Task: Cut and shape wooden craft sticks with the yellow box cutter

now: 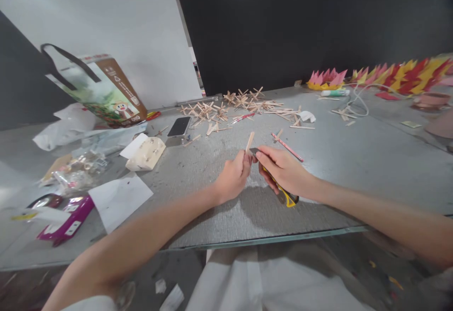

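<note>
My left hand (232,179) is closed around a flat wooden craft stick (250,142), whose upper end sticks up past the fingers. In my right hand (281,167) is a yellow and black utility knife (289,198); its handle end shows below the palm. The knife's blade end meets the stick between the two hands, though fingers partly hide the contact. Both hands are just above the grey table (198,207), near its front edge. A red-and-white pencil-like rod (287,147) lies beyond my right hand.
Piled wooden sticks (244,101) lie at the back, near a phone (179,127). On the left are a printed bag (109,94), a tissue pack (146,153), white paper (120,200) and a purple box (67,219). Coloured paper crowns (327,79) and a glue stick (334,93) stand right.
</note>
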Tool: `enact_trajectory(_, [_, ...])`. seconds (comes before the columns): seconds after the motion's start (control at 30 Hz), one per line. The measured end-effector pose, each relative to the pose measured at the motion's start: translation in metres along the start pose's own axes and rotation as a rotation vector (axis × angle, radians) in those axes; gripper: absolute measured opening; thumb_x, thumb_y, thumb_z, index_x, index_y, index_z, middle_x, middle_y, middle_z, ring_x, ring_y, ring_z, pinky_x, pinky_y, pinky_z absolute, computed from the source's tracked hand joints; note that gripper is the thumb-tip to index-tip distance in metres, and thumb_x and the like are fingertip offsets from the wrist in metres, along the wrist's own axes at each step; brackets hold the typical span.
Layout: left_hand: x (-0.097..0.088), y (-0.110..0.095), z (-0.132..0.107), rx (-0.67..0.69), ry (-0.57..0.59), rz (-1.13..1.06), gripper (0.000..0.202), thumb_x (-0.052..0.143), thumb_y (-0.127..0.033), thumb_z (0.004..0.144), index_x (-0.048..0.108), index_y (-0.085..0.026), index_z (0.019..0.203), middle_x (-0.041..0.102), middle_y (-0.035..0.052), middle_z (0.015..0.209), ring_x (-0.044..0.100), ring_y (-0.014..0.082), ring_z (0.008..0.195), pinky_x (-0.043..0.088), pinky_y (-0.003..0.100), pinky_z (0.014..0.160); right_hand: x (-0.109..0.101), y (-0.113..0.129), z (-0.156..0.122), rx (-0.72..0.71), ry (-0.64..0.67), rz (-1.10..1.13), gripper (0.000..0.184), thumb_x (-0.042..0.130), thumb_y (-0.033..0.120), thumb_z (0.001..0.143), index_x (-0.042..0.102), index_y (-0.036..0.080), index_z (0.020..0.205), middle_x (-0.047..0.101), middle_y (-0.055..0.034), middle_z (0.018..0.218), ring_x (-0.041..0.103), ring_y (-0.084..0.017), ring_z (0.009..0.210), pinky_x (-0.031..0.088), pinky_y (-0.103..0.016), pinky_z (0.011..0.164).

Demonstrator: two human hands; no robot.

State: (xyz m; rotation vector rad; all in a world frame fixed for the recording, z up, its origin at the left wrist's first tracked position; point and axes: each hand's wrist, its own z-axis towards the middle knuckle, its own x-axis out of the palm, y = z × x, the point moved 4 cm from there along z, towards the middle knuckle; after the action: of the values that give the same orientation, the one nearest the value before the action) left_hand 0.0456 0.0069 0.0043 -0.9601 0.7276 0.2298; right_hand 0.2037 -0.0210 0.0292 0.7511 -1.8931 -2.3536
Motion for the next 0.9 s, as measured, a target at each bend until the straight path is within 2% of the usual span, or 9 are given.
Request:
enact_trajectory(0.3, [0.0, 0.0, 0.001, -0.027, 0.014, 0.008, 0.031, 0.025, -0.039, 0.111, 0.046, -0.024, 0.094, 0.051, -0.0041, 0.069, 0.049, 0.0147, 0.06, 0.038, 0.03, 0.066, -0.003, 0.002, -0.001, -0.042, -0.033, -0.106, 0.032, 0.039, 0.044, 0.111, 0.046, 0.025, 0.085, 0.052, 0.0077, 0.054, 0.047, -0.009, 0.033, 0.036, -0.022, 0.034])
enact_trajectory(0.47, [0.0, 0.002, 0.002, -0.08, 0.066, 0.084, 0.031, 0.025, -0.039, 0.111, 0.046, -0.024, 0.095, 0.051, -0.0032, 0.069, 0.048, 0.0159, 0.059, 0.037, 0.031, 0.065, -0.006, 0.006, 0.001, 0.016, -0.031, -0.233, 0.03, 0.038, 0.04, 0.111, 0.045, 0.025, 0.086, 0.047, 0.0091, 0.049, 0.045, -0.01, 0.032, 0.031, -0.024, 0.036])
enact_trajectory(0.6, [0.0, 0.002, 0.002, -0.099, 0.09, 0.159, 0.032, 0.024, -0.038, 0.111, 0.049, -0.023, 0.099, 0.049, -0.004, 0.066, 0.046, 0.0159, 0.054, 0.037, 0.031, 0.061, -0.008, 0.007, 0.003, 0.019, -0.056, -0.352, 0.028, 0.038, 0.036, 0.111, 0.044, 0.025, 0.086, 0.049, 0.0083, 0.052, 0.043, -0.01, 0.034, 0.027, -0.026, 0.041])
enact_trajectory(0.8, [0.001, 0.002, 0.003, -0.072, 0.088, 0.194, 0.034, 0.022, -0.037, 0.111, 0.052, -0.022, 0.102, 0.058, -0.0009, 0.074, 0.053, 0.0166, 0.058, 0.041, 0.032, 0.065, -0.01, 0.009, 0.004, 0.0, -0.043, -0.44, 0.029, 0.037, 0.034, 0.111, 0.043, 0.025, 0.085, 0.05, 0.0075, 0.053, 0.041, -0.01, 0.037, 0.024, -0.029, 0.046])
enact_trajectory(0.9, [0.0, 0.001, 0.002, -0.066, 0.08, 0.205, 0.036, 0.022, -0.035, 0.112, 0.055, -0.021, 0.107, 0.063, 0.0003, 0.077, 0.058, 0.0165, 0.06, 0.045, 0.032, 0.067, -0.011, 0.008, 0.004, -0.006, -0.046, -0.423, 0.028, 0.035, 0.035, 0.111, 0.047, 0.024, 0.088, 0.051, 0.0075, 0.054, 0.042, -0.01, 0.039, 0.026, -0.029, 0.048])
